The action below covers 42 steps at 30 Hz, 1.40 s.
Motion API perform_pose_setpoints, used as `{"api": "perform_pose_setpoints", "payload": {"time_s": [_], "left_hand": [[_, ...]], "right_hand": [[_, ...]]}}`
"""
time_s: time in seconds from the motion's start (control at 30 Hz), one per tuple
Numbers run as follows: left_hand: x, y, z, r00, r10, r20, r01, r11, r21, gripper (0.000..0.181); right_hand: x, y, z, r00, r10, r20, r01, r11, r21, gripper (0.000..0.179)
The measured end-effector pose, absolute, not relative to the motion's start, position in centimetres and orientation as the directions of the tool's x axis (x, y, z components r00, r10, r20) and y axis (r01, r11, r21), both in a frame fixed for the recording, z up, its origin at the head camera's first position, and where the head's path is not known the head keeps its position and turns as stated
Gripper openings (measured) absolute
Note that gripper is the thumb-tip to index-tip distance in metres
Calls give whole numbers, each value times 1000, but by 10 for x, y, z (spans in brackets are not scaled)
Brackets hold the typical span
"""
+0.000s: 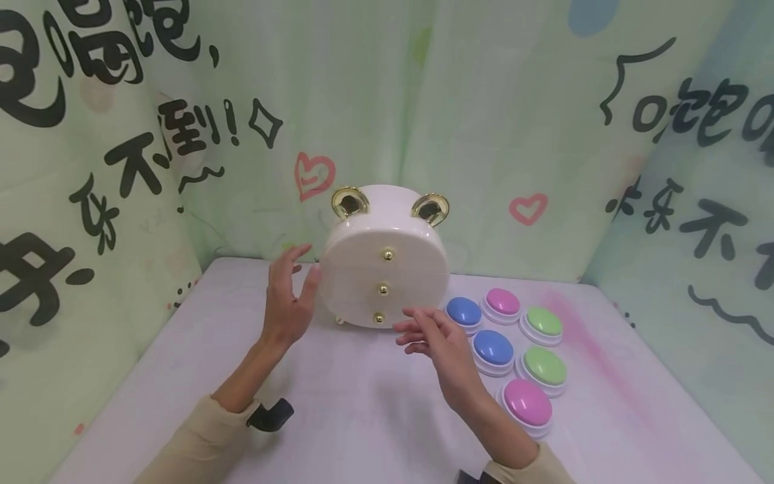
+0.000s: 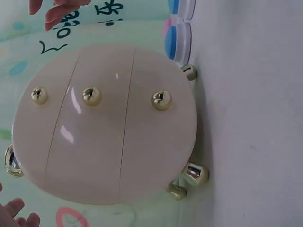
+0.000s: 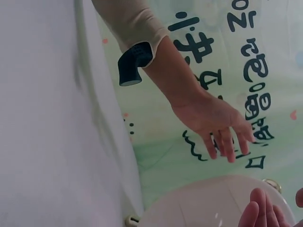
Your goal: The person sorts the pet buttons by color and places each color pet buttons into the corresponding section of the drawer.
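From above, my head camera looks forward and down over my left hand (image 1: 289,300) and my right hand (image 1: 444,353) to a white box (image 1: 352,277) on the table (image 1: 341,417). My left-wrist camera (image 1: 270,415), turned sideways, faces the box's front up close; my right-wrist camera (image 1: 474,477), also sideways, looks across at my left hand. All 3 views share the box; the head and left-wrist views share blue buttons (image 1: 493,347).

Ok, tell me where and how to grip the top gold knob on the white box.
Pinch the top gold knob around its sides, coming straight in from the front. That looks best because it is a small, rounded ball standing out from the front face of the white box, and nothing covers it in the head view.
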<state>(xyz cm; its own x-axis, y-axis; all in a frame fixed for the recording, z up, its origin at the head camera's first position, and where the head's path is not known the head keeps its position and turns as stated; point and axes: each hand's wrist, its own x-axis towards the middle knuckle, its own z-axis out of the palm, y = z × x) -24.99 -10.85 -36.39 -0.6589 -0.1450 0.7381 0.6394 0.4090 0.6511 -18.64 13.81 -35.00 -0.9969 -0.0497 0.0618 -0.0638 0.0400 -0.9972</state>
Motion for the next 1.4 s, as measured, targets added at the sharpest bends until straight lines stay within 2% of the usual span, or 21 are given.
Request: {"api": "perform_pose_setpoints", "payload": {"time_s": [0.47, 0.87, 1.4], "left_hand": [[-266, -104, -351, -682, -163, 713, 633, 357, 687, 38], [-279, -106, -347, -700, -164, 696, 621, 341, 705, 35], [-293, -106, -342, -738, -165, 655, 589, 316, 744, 35]], "right_hand": [[-207, 120, -339, -993, -121, -6, 29, -186, -982, 43], [-225, 108, -338, -993, -118, 14, 15, -237, -971, 42], [-253, 100, -340, -993, -105, -53, 83, -312, -946, 42]]}}
